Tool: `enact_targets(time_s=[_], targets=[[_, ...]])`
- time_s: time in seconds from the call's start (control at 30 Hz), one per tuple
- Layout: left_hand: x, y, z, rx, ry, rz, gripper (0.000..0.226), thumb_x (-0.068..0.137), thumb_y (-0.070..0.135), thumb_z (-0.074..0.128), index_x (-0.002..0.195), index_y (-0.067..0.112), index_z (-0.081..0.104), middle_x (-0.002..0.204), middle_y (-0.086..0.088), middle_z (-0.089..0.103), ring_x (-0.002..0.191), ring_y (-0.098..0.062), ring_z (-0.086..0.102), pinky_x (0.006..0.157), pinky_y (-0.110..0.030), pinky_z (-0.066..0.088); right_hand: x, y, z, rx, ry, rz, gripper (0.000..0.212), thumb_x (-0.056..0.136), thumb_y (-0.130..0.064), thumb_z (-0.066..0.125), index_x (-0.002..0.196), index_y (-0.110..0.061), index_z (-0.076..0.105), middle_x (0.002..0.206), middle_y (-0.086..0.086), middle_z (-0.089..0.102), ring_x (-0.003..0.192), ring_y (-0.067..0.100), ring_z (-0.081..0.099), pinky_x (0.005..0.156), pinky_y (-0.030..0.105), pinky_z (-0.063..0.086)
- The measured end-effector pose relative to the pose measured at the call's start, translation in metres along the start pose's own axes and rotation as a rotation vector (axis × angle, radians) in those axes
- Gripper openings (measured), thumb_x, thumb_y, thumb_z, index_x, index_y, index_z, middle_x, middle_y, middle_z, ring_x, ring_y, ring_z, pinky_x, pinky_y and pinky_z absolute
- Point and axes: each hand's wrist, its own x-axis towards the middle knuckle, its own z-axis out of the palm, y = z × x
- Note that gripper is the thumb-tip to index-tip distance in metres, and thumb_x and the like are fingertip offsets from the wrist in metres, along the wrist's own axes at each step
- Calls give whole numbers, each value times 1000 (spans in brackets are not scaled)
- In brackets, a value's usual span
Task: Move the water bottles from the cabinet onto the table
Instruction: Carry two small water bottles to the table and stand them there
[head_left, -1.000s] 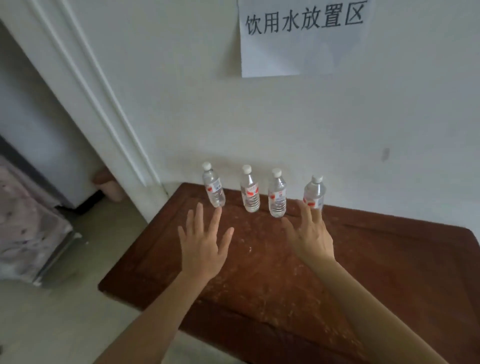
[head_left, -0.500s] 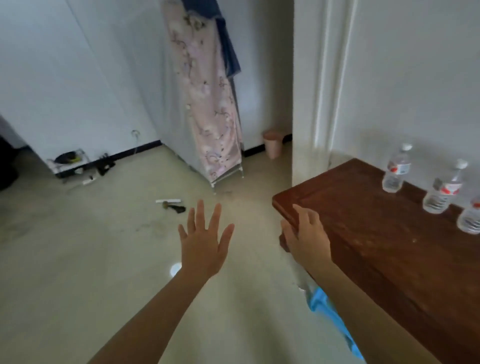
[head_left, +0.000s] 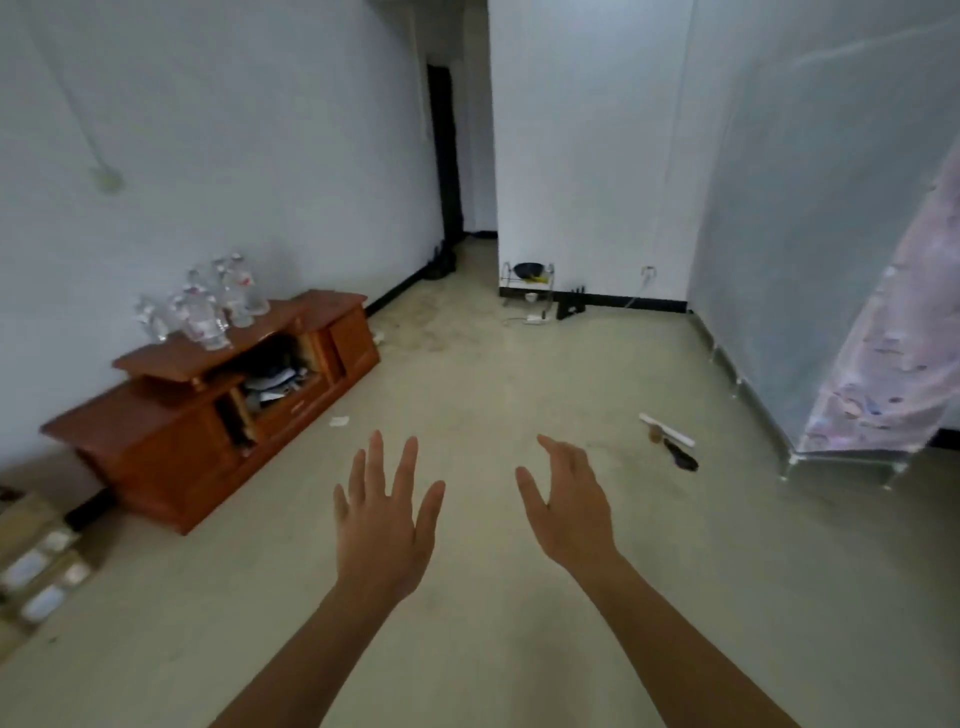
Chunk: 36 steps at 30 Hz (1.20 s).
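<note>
Several clear water bottles (head_left: 208, 306) with red-and-white labels stand in a cluster on top of a low reddish-brown wooden cabinet (head_left: 171, 415) against the left wall. My left hand (head_left: 384, 525) and my right hand (head_left: 571, 509) are stretched out in front of me over the bare floor, fingers spread, holding nothing. Both hands are well to the right of the cabinet and far from the bottles. The table is out of view.
The cabinet's middle compartment holds dark clutter (head_left: 275, 384). A white stick and a dark object (head_left: 672, 441) lie on the floor at right. A fabric wardrobe with a pink cover (head_left: 883, 338) stands at the right. Boxes (head_left: 36, 561) sit at the lower left. A small rack (head_left: 527, 278) stands by the far wall.
The view has swung left, away from the table with its bottles, across the room to the cabinet. Both hands stay out in front, empty.
</note>
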Motion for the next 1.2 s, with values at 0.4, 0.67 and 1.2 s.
enact_targets(time_s=[0.4, 0.67, 1.2], targets=[[127, -238, 16, 118, 45, -435, 88, 82, 77, -16, 161, 38, -4, 167, -2, -22, 156, -28, -12, 125, -55, 4, 139, -125, 279, 154, -319, -314, 62, 97, -59, 37, 144, -20, 47, 135, 5, 55, 119, 21, 59, 96, 37, 52], [333, -321, 23, 164, 164, -531, 79, 93, 75, -2, 161, 36, 4, 170, -5, -6, 156, -32, 2, 123, -60, 14, 351, -167, 417, 199, -374, -434, 65, 98, -61, 31, 146, -20, 44, 140, 6, 52, 126, 21, 55, 99, 40, 51], [620, -517, 107, 135, 138, -633, 78, 95, 74, -1, 161, 35, 12, 171, -6, 2, 156, -34, 10, 120, -61, 22, 586, -223, 685, 174, -474, -500, 65, 97, -62, 37, 147, -22, 41, 140, 6, 52, 126, 23, 54, 98, 46, 51]])
